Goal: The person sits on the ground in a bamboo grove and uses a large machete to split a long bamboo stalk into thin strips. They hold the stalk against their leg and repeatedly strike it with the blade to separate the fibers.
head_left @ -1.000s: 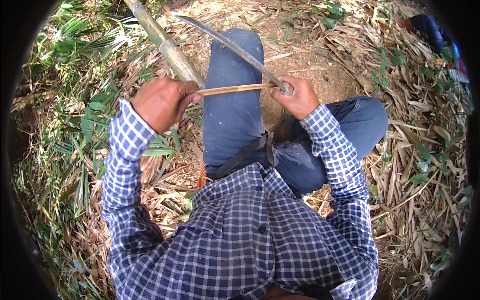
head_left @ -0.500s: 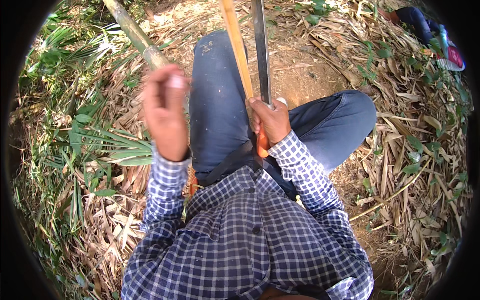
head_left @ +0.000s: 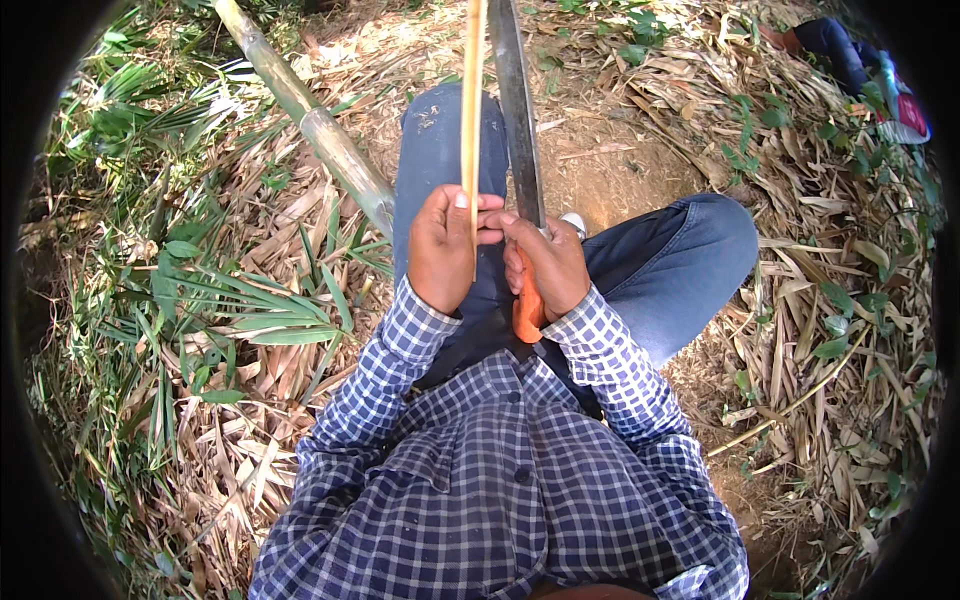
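My left hand (head_left: 445,248) is closed on a thin, pale bamboo strip (head_left: 472,120), which stands up out of the grip and runs past the top edge. Its lower end shows just below my thumb. Beside it, my right hand (head_left: 552,262) grips the orange handle (head_left: 527,310) of a machete, whose long dark blade (head_left: 517,110) points away from me, nearly parallel to the strip. The fingertips of both hands meet or almost meet between strip and blade. Both hands are over my lap, in front of my bent legs (head_left: 670,265) in blue trousers.
A bamboo pole (head_left: 320,130) lies slanting at the upper left, its near end by my knee. Dry leaves (head_left: 800,250) litter the ground, with green palm-like fronds (head_left: 280,310) at left. At the upper right are a dark blue item (head_left: 835,50) and a pink-and-blue package (head_left: 905,110).
My left hand has come in from the left and taken hold of the bamboo strip, which my right hand was holding alongside the machete. The strip now stands more upright.
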Tool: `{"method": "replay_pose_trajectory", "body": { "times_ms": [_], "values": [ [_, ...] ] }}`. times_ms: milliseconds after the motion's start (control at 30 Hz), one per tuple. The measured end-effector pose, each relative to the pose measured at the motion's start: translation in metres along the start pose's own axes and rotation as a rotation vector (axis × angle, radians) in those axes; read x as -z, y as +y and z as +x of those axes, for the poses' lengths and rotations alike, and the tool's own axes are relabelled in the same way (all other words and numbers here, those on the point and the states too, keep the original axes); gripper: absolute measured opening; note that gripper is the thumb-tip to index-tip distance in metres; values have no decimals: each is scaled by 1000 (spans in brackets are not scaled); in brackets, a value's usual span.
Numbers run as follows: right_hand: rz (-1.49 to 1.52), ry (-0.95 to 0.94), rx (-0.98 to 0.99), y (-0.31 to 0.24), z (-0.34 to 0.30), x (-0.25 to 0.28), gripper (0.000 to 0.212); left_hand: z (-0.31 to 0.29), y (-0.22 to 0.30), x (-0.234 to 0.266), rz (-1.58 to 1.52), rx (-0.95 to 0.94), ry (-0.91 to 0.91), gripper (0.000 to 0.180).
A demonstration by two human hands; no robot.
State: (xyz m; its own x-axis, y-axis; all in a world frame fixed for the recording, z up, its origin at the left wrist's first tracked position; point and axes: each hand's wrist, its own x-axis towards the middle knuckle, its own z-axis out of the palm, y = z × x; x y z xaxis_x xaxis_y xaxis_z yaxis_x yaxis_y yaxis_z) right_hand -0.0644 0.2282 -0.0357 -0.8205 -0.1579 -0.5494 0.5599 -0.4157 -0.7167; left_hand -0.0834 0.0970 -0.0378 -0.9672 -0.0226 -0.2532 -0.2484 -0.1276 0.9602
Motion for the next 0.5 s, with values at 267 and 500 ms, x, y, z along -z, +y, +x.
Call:
{"method": "replay_pose_trajectory", "body": {
  "times_ms": [267,500],
  "values": [
    [-619,146,275,3,6,31,22,-11,11,42,-55,319,4,21],
    [-1425,-26,612,-11,9,42,27,-28,23,49,7,486,-102,21]
  ]
}}
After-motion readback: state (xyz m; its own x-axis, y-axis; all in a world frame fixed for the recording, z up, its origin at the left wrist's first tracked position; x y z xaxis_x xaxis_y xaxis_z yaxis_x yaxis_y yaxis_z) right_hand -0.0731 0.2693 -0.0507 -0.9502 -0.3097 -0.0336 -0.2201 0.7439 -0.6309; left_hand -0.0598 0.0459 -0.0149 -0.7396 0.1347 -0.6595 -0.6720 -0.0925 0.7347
